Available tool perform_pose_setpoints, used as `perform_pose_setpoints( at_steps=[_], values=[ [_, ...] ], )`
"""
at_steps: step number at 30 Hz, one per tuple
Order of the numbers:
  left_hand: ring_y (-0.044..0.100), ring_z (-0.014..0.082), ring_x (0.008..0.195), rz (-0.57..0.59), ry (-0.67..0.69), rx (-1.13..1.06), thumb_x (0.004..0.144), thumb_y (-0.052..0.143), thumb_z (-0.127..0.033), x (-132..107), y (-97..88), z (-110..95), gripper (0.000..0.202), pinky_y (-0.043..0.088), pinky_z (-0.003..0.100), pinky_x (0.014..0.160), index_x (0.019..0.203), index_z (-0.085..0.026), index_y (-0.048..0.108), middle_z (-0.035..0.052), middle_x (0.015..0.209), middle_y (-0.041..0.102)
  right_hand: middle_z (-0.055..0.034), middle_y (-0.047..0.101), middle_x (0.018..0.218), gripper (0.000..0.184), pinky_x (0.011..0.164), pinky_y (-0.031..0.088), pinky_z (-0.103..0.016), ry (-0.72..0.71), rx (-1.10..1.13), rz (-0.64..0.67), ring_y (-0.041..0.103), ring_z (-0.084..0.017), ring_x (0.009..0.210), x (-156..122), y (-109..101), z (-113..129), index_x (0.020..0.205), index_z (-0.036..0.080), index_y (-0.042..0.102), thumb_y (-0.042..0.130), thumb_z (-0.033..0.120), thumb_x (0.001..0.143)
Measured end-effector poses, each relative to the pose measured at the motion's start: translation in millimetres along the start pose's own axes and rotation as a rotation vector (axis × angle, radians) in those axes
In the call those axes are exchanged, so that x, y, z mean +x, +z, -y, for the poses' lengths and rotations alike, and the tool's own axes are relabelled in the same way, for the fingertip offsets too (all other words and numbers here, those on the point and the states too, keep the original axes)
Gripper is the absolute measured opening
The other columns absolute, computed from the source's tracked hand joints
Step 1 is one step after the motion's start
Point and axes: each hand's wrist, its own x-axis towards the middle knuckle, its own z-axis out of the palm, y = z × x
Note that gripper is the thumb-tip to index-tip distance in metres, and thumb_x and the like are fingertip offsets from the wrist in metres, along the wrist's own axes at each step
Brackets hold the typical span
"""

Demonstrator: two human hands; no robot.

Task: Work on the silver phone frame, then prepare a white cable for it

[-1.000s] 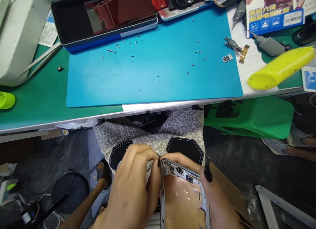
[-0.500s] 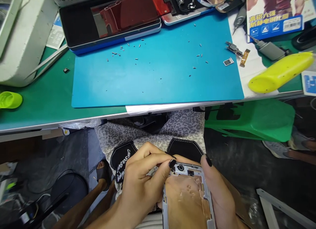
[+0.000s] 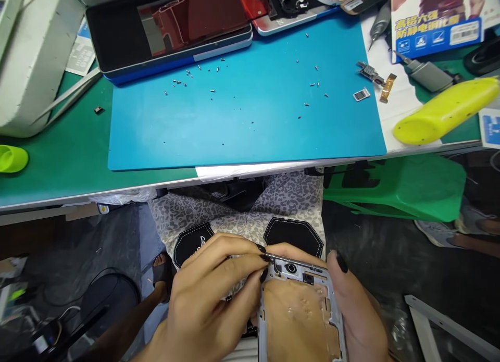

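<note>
Copper-backed phone frame [image 3: 300, 315] cradled in right hand [image 3: 351, 315], left hand [image 3: 211, 299] pinching at its top-left corner, probably prying next, needs gentle leverage.

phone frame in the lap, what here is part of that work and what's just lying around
In hand: phone frame, held by the right hand; left hand pinching at its top corner.
Lying about: blue mat, loose screws, yellow bottle, green stool.
</note>
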Motion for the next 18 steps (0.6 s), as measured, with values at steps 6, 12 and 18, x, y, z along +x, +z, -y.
perform_pose_setpoints(
  at_steps=[6, 12, 18],
  values=[
    [0.062, 0.0164, 0.093, -0.034, 0.178, 0.247, 0.078, 0.065, 0.004, -7, 5.4, -3, 0.023, 0.056, 0.028, 0.083, 0.097, -0.008, 0.068, 0.009, 0.095, 0.068, -0.0088, 0.07, 0.097, 0.043, 0.093, 0.05, -0.047, -0.091, -0.093, -0.025, 0.063, -0.033, 0.107, -2, -3, -3, 0.109, 0.029, 0.068, 0.057, 0.063, 0.085],
    [0.061, 0.022, 0.101, -0.028, 0.285, 0.333, 0.081, 0.061, 0.001, -11, 9.6, -2, 0.022, 0.058, 0.034, 0.084, 0.103, -0.001, 0.066, 0.0148, 0.099, 0.067, -0.0069, 0.069, 0.107, 0.042, 0.098, 0.049, -0.049, -0.073, -0.201, -0.121, 0.062, -0.032, 0.111, -2, -12, -10, 0.114, 0.031, 0.065, 0.048, 0.062, 0.09],
    [0.062, 0.0187, 0.085, -0.017, 0.329, 0.398, 0.082, 0.063, -0.002, -6, 16.5, 4, 0.01, 0.057, 0.033, 0.077, 0.092, -0.003, 0.064, 0.012, 0.084, 0.068, -0.0031, 0.07, 0.105, 0.034, 0.105, 0.045, -0.042, -0.144, -0.262, -0.174, 0.059, -0.029, 0.113, 4, -16, -7, 0.094, 0.033, 0.072, 0.053, 0.061, 0.089]
  ],
)
